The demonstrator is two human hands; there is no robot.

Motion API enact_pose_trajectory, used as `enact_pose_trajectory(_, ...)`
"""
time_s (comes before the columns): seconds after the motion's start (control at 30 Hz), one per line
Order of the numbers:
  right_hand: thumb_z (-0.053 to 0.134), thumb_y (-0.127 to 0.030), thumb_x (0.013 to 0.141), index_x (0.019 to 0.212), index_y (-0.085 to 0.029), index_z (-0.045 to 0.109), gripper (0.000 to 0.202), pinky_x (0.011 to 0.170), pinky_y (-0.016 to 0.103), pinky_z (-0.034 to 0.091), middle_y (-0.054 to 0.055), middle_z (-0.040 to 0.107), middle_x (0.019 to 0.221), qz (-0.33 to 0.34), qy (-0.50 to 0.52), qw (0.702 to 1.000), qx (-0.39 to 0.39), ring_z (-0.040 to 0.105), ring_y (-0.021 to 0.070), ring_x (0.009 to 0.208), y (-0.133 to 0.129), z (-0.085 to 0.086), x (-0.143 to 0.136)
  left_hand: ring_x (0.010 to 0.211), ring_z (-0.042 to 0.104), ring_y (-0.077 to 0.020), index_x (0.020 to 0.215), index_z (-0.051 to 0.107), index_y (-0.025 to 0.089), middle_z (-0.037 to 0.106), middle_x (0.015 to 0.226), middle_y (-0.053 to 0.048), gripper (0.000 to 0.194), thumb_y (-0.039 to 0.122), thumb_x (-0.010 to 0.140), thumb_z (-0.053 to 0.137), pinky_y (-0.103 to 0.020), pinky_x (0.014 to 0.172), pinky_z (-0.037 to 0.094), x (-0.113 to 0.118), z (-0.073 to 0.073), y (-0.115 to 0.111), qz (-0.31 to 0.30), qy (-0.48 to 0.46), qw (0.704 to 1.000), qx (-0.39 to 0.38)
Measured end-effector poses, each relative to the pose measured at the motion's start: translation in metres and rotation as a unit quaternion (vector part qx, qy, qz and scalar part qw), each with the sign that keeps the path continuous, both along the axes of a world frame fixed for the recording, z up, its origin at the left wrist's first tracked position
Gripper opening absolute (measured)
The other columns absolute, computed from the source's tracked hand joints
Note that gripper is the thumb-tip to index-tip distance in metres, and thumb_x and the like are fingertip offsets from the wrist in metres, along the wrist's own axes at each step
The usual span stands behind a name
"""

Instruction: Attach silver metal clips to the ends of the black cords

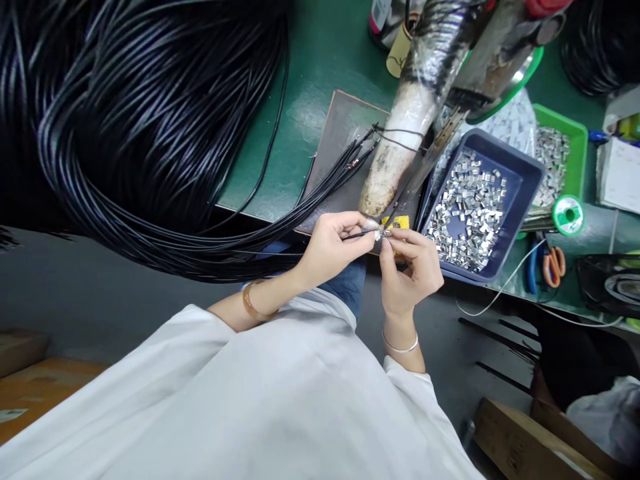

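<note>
My left hand (330,248) is closed in a pinch on a black cable (356,235), whose end points right. Opposite it, my right hand (413,270) pinches a small metal-looking piece (384,233) at the cable's end; its exact kind is too small to make out. The fingertips of both hands nearly meet, just below the stained end of a film-wrapped white tube (400,147). Behind the fingers shows a yellow block (397,223). A thick bundle of black cables (175,257) sweeps in from the left, with its ends on a dark board (345,120).
A large heap of black cable (150,100) covers the left of the green table (320,40). On the right stand a dark blue tray (527,173) of small metal clips (465,213), a green tray (575,133), a green-white spool (569,215) and orange-handled scissors (554,267).
</note>
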State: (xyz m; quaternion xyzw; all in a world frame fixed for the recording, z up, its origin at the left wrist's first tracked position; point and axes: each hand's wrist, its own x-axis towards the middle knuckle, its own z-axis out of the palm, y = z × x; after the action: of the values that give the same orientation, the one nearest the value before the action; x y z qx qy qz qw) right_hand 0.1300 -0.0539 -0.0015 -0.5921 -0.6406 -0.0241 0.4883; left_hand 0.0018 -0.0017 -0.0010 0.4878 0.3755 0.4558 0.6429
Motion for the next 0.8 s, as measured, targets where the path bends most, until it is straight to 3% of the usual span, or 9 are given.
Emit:
enact_pose_trajectory(0.37,0.070,-0.009,0.077,0.091,-0.023,0.067,0.020,0.070,0.026,0.061,0.001,0.071,0.098,0.011,-0.005,1.000,0.017,0.069,0.0132,0.088,0.0013,0.0040,-0.0010,0.056,0.053,-0.0060,0.074,0.070,0.013,0.060,0.060,0.002,0.008,0.021,0.075,0.070,-0.018,0.056,0.043,-0.0010,0.0040,-0.0010,0.014,0.008,1.000,-0.001)
enact_pose_trajectory(0.47,0.071,-0.008,0.075,0.089,-0.022,0.065,0.020,0.074,0.026,0.061,0.002,0.072,0.099,0.011,-0.011,0.999,0.033,0.069,0.0129,0.088,-0.0004,0.0039,-0.0011,0.058,0.057,-0.0064,0.075,0.071,0.013,0.065,0.064,0.000,0.008,0.019,0.072,0.072,-0.018,0.059,0.046,-0.0022,0.0059,0.0009,0.004,-0.008,1.000,-0.016)
enact_pose_trajectory(0.63,0.069,-0.009,0.077,0.088,-0.022,0.061,0.019,0.065,0.022,0.059,0.002,0.072,0.098,0.022,-0.022,0.999,0.030,0.069,0.0109,0.080,-0.0043,0.0013,0.0006,0.063,0.061,-0.0075,0.075,0.072,0.013,0.070,0.070,-0.001,0.010,0.020,0.070,0.075,-0.019,0.064,0.049,-0.0052,0.0048,-0.0002,-0.030,-0.036,0.997,-0.055)
enact_pose_trajectory(0.8,0.068,-0.008,0.077,0.088,-0.022,0.062,0.019,0.077,0.027,0.060,0.001,0.073,0.094,0.027,-0.029,0.999,0.019,0.071,0.0131,0.085,-0.0059,0.0015,0.0015,0.067,0.061,-0.0087,0.077,0.071,0.013,0.071,0.075,-0.003,0.011,0.023,0.075,0.070,-0.020,0.066,0.049,-0.0046,0.0021,-0.0037,-0.035,-0.023,0.999,-0.031)
